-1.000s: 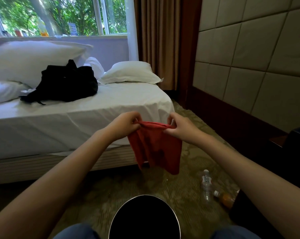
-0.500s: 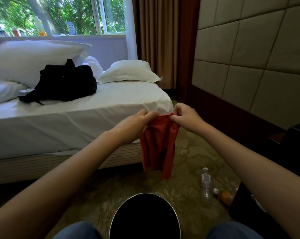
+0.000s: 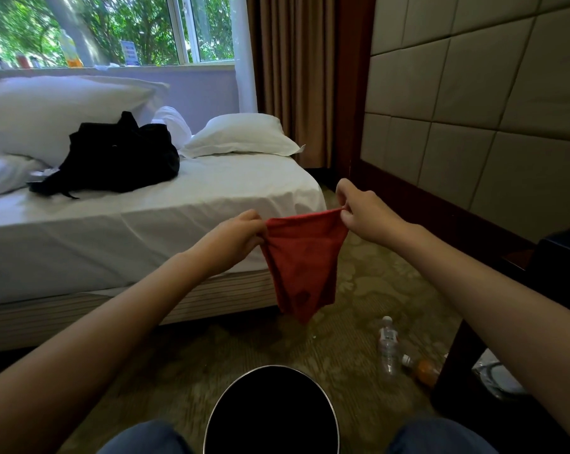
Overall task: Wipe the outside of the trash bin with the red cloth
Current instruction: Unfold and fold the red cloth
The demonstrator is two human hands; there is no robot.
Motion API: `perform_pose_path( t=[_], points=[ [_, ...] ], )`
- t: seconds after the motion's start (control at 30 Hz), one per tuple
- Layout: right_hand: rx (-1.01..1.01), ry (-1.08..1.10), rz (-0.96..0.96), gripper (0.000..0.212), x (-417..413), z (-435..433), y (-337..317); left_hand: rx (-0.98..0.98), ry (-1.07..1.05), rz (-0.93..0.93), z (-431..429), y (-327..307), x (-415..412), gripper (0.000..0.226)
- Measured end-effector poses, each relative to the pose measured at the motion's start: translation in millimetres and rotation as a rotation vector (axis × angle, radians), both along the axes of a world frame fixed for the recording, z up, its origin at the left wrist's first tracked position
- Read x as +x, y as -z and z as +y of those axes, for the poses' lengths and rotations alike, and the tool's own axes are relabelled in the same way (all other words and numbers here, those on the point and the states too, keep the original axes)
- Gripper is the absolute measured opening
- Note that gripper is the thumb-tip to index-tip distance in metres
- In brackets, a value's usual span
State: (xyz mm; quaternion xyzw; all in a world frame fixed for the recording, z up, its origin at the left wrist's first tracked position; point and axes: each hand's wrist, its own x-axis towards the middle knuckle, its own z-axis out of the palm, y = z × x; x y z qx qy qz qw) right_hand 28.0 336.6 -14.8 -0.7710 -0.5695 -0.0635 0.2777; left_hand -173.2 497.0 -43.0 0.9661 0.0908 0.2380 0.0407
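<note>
On the head camera we've got the red cloth (image 3: 303, 267) up in the air, beyond the trash bin (image 3: 270, 367) and above it, well apart from its rim. Our left hand (image 3: 234, 237) pinches one top corner, its fingers (image 3: 257, 226) curled tight on the bunched edge. Our right hand (image 3: 365, 214) pinches the other corner between thumb and forefinger, with the other fingers curled in. The top hem runs taut from one set of fingertips to the other, and the rest hangs below them in a loose point. We reckon this hold is for spreading or refolding the cloth into a pad before wiping. The bin stands open-mouthed between our knees, its outside hidden from here and not yet touched. Two bottles (image 3: 388, 348) lie on the carpet to the right of the bin.
</note>
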Motion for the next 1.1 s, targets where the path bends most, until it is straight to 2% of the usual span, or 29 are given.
perform_pose_path(
  t=[0.1, 0.23, 0.3, 0.33, 0.4, 0.47, 0.53, 0.6, 0.63, 0.7, 0.83, 0.93, 1.03, 1.1],
  points=[
    [-0.021, -0.039, -0.117, 0.016, -3, -1, 6, -0.403, -0.068, -0.236, 0, -6, 4, 0.006],
    [-0.059, -0.152, -0.459, 0.039, -5, -6, 19, -0.903, -0.091, -0.407, 3, -15, 9, 0.014],
    [-0.167, -0.165, -0.602, 0.046, -4, -6, 24, -0.951, -0.098, -0.439, 7, -17, 7, 0.016],
    [-0.211, -0.157, -0.592, 0.046, -4, -5, 26, -0.927, -0.109, -0.428, 8, -17, 6, 0.016],
    [-0.277, -0.135, -0.432, 0.041, -7, -1, 26, -0.882, -0.122, -0.404, 10, -15, 4, 0.016],
    [-0.28, -0.147, -0.085, 0.037, -11, 3, 23, -0.888, -0.127, -0.388, 15, -12, -1, 0.014],
    [-0.223, -0.164, 0.279, 0.029, -14, 4, 16, -0.907, -0.163, -0.367, 21, -8, -5, 0.022],
    [-0.179, -0.179, 0.531, 0.017, -15, 2, 13, -0.961, -0.221, -0.34, 27, -5, -9, 0.018],
    [-0.172, -0.18, 0.573, 0.014, -16, 1, 12, -0.985, -0.239, -0.319, 28, -5, -11, 0.009],
    [-0.115, -0.15, 0.501, 0.016, -18, 1, 13, -1.03, -0.254, -0.28, 25, -5, -10, 0.016],
    [0.153, -0.082, 0.396, 0.023, -28, 7, 14, -1.171, -0.247, -0.285, 14, -9, 1, 0.017],
    [0.2, 0.011, 0.404, 0.045, -27, 12, 12, -1.152, -0.291, -0.32, 8, -10, 7, 0.015],
    [0.161, 0.138, 0.389, 0.025, -22, 12, 12, -1.102, -0.32, -0.374, 5, -10, 12, 0.013],
    [0.169, 0.161, 0.407, 0.02, -21, 11, 14, -1.087, -0.313, -0.395, 3, -11, 14, 0.014]
  ],
)
